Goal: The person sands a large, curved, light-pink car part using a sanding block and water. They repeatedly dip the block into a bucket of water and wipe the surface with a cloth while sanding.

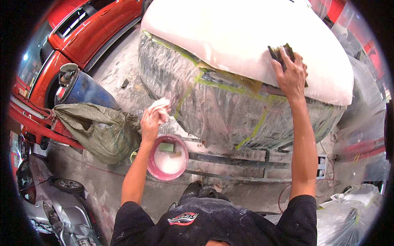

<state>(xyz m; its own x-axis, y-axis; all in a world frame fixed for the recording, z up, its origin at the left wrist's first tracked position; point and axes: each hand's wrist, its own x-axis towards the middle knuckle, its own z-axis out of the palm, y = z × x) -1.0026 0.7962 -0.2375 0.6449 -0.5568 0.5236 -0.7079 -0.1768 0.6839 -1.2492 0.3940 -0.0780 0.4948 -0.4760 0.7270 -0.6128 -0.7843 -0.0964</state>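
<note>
A large white car panel [242, 35], shaped like a hood, fills the upper middle. My right hand [292, 76] presses a dark sanding block [277, 57] onto it near its front edge, fingers wrapped over the block. My left hand [152, 121] is raised left of the panel, with its fingers curled round a pale, soft-looking thing [163, 105], blurred and partly hidden. Just below that hand stands a pink bucket [185, 164] of milky liquid, with a greenish pad [166, 147] inside.
Plastic sheeting [205, 110] with yellow-green tape [256, 130] wraps the car's front. Left are a red vehicle [86, 37], a blue drum [90, 90] and a green-grey sack [98, 129]. Metal rails [230, 160] cross before my feet. A silver car [57, 205] stands lower left.
</note>
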